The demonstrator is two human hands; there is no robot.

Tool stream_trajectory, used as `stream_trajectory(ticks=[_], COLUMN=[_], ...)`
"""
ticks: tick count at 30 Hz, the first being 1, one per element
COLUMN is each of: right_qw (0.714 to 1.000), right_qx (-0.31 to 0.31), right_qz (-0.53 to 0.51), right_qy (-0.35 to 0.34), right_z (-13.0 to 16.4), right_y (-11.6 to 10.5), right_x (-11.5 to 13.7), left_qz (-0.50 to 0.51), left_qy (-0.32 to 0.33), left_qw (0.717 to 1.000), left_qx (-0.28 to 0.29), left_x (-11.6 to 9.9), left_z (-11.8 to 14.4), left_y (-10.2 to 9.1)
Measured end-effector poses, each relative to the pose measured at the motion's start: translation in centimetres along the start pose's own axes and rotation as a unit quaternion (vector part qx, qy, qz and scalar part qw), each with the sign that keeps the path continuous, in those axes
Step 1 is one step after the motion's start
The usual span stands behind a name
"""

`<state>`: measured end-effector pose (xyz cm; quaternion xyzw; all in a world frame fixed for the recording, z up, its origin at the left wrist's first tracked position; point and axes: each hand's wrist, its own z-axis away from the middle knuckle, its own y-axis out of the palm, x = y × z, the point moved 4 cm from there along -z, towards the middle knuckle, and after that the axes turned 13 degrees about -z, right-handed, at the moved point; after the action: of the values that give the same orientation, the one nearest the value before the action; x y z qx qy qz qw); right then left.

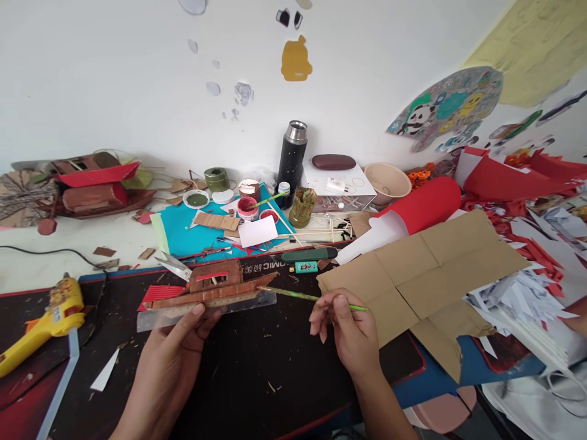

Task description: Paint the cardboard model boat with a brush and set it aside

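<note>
Brown boat [220, 293] gripped by left fingers [196, 311] underneath; green brush [296, 295] between right fingers [342, 305].

glue gun [62, 313]: left of held boat [215, 292] | cardboard sheet [419, 269]: right | flask [291, 153]: behind | bowl [402, 182]: right of flask

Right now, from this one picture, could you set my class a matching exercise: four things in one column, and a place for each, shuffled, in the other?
Things
1. brown model boat
2. thin green brush reaching to the boat
3. yellow glue gun
4. black flask

Places
A. standing at the back, near the white wall
B. held in the right hand
C. lying at the far left
D. held in the left hand

Right pairs: 1-D, 2-B, 3-C, 4-A
</note>
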<state>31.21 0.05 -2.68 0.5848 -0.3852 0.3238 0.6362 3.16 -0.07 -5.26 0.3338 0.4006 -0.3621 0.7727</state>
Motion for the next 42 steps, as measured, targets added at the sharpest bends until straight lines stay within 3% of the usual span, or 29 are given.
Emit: stream_trajectory(ticks=[6,12,21,30,35,42], right_qw=[1.000,1.000,0.998,0.997,0.990,0.977], right_qx=[-0.006,0.007,-0.046,-0.025,-0.022,0.029], right_qz=[-0.016,-0.011,-0.020,0.032,0.078,0.113], right_qy=[-0.015,0.000,-0.037,-0.067,-0.117,-0.177], right_z=[0.1,0.2,0.0,-0.8,-0.8,-0.6], right_y=[-0.3,0.5,-0.8,1.4,2.4,4.0], right_x=[0.6,-0.4,1.0,0.8,0.4,-1.0], left_qz=[-0.002,-0.002,0.009,0.043,0.061,0.102], left_qy=[-0.003,0.003,-0.001,-0.013,-0.020,-0.018], left_qw=[1.000,1.000,1.000,0.999,0.998,0.995], left_qx=[-0.001,0.003,0.006,-0.002,-0.004,-0.006], left_x=[0.0,0.1,0.4,0.0,-0.3,-1.1], left_z=[-0.1,-0.2,-0.3,-0.3,-0.2,0.2], left_y=[0.1,-0.1,-0.3,-0.3,-0.1,0.4])
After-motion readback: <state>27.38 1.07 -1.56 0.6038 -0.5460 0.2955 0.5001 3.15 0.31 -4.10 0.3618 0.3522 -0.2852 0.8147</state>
